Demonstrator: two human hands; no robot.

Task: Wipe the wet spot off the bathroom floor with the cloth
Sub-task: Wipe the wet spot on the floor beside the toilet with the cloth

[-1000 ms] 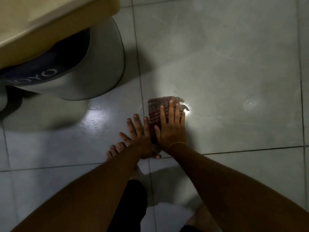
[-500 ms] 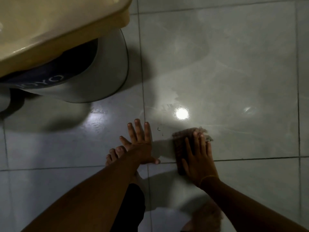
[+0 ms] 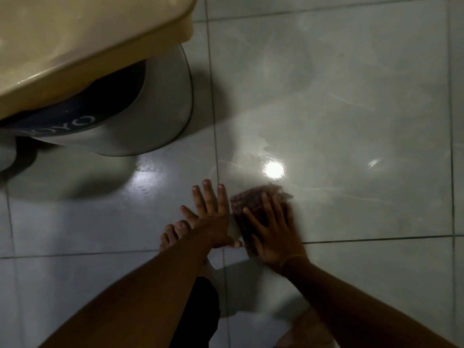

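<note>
A dim bathroom seen from above the person's own arms, described from left to right. At ten o'clock, a cream-coloured basin (image 3: 82,46) juts over a pale grey pedestal (image 3: 155,109) that carries a dark band with white lettering, only partly readable. The pedestal throws a deep shadow onto the glossy grey-green tiled floor (image 3: 351,96) at about nine o'clock. Near the centre, slightly toward seven o'clock, the toes of a bare foot (image 3: 173,231) show on the tile just behind the left forearm. The left hand (image 3: 213,217) lies flat on the floor just beside the foot, palm down, fingers straight and slightly spread, holding nothing. Immediately to its right, close enough that the two almost touch, the right hand (image 3: 272,234) presses down flat on a folded brownish patterned cloth (image 3: 248,204); its fingers are stretched out and a little apart on top of the fabric rather than curled around it. This hand is blurred. The cloth sits on the floor just below centre, its far edge poking out past the fingertips toward twelve o'clock. A thin band (image 3: 293,258) circles the right wrist. Just beyond the cloth, at about one o'clock from it, a bright round glare (image 3: 273,169) shines on a wet sheen (image 3: 251,151) with faint streaks. Dark grout lines cross the floor.
</note>
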